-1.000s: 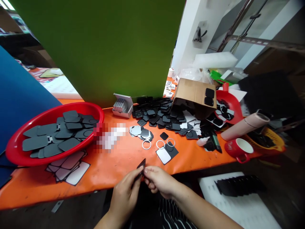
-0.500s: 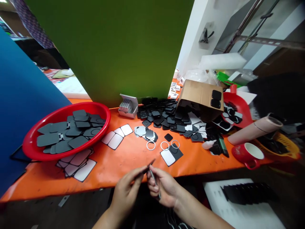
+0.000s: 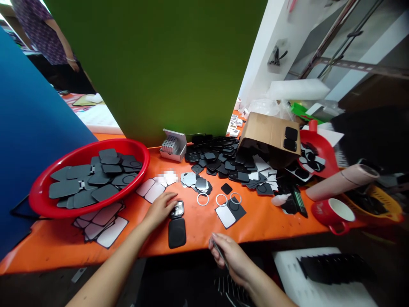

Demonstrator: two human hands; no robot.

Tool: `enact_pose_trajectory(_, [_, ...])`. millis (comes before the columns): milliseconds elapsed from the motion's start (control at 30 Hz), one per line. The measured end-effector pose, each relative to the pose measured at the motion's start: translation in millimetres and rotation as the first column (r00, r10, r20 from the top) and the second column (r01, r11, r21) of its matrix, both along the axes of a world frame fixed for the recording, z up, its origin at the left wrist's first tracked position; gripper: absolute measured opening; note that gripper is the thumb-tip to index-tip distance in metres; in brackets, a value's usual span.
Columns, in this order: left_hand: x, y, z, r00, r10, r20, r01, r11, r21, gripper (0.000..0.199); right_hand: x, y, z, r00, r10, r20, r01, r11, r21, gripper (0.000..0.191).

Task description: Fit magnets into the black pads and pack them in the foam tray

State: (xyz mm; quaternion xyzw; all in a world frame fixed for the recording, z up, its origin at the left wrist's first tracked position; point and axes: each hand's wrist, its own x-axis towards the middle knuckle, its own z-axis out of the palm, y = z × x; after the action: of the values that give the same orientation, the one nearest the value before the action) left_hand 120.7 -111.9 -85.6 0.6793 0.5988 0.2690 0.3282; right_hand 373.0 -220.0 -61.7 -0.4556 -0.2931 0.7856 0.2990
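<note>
Head view: my left hand (image 3: 159, 209), fingers spread, is at the case (image 3: 177, 233) near the tabletop's (image 3: 200, 238) front edge; right hand (image 3: 234, 258) pinches a tool (image 3: 220, 251); rings (image 3: 203, 205) lie loose.

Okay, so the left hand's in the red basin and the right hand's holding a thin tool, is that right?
Not quite: the left hand isn't in the red basin. The head view shows it at the two-part black piece on the orange table. The right hand is indeed holding a thin tool.
</note>
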Motion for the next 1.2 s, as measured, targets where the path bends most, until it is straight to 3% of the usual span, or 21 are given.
enact_pose_trajectory(133, [7.7,-35.7,-5.1,0.989,0.026,-0.146,-0.017,0.998,0.067,0.046,10.6,1.6,-11.6,0.995,-0.030,0.095,0.029,0.999,0.014,0.038])
enact_pose_trajectory(233, [20.6,-64.1,-15.3,0.902,-0.119,-0.414,0.168,0.982,0.083,0.060,10.6,10.4,-14.6,0.991,-0.020,0.133,0.014,0.999,0.047,0.039])
enact_pose_trajectory(300, [27.3,-74.7,-23.3,0.807,-0.189,-0.560,0.268,0.962,0.062,0.068,9.6,23.1,-12.1,0.979,-0.015,0.202,-0.011,0.992,0.126,0.040])
enact_pose_trajectory(400, [30.0,-77.8,-33.0,0.752,-0.209,-0.625,0.311,0.949,0.057,0.073,12.0,56.3,-2.5,0.910,-0.055,0.410,-0.107,0.927,0.361,0.042])
enact_pose_trajectory(467, [28.2,-76.1,-37.3,0.745,-0.210,-0.633,0.327,0.942,0.072,0.074,15.5,88.1,6.6,0.791,-0.142,0.595,-0.232,0.830,0.508,0.043])
enact_pose_trajectory(533, [26.0,-75.0,-40.1,0.748,-0.201,-0.632,0.332,0.939,0.094,0.075,17.8,126.3,16.5,0.592,-0.243,0.769,-0.387,0.751,0.535,0.040])
enact_pose_trajectory(633, [23.6,-76.2,-41.7,0.763,-0.185,-0.619,0.327,0.937,0.123,0.073,13.6,188.3,28.3,0.204,-0.313,0.928,-0.575,0.729,0.372,0.033])
enact_pose_trajectory(733, [22.3,-79.1,-39.2,0.786,-0.172,-0.593,0.315,0.938,0.145,0.073,-0.7,240.6,32.6,0.067,-0.325,0.943,-0.613,0.733,0.296,0.037])
enact_pose_trajectory(833, [21.1,-81.3,-34.1,0.812,-0.153,-0.564,0.291,0.943,0.163,0.073,-17.6,269.3,32.0,0.031,-0.318,0.948,-0.632,0.728,0.264,0.043])
enact_pose_trajectory(933, [20.2,-82.0,-29.7,0.830,-0.135,-0.542,0.258,0.953,0.158,0.074,-25.1,275.7,32.9,0.042,-0.328,0.944,-0.639,0.717,0.278,0.029])
enact_pose_trajectory(1033, [19.5,-82.1,-28.8,0.844,-0.133,-0.519,0.238,0.961,0.141,0.074,-16.3,269.1,38.1,0.115,-0.379,0.918,-0.613,0.701,0.366,0.024])
enact_pose_trajectory(1200, [14.0,-82.6,-35.9,0.913,-0.088,-0.398,0.182,0.961,0.207,0.068,25.4,234.7,48.6,0.310,-0.424,0.851,-0.485,0.699,0.526,0.044])
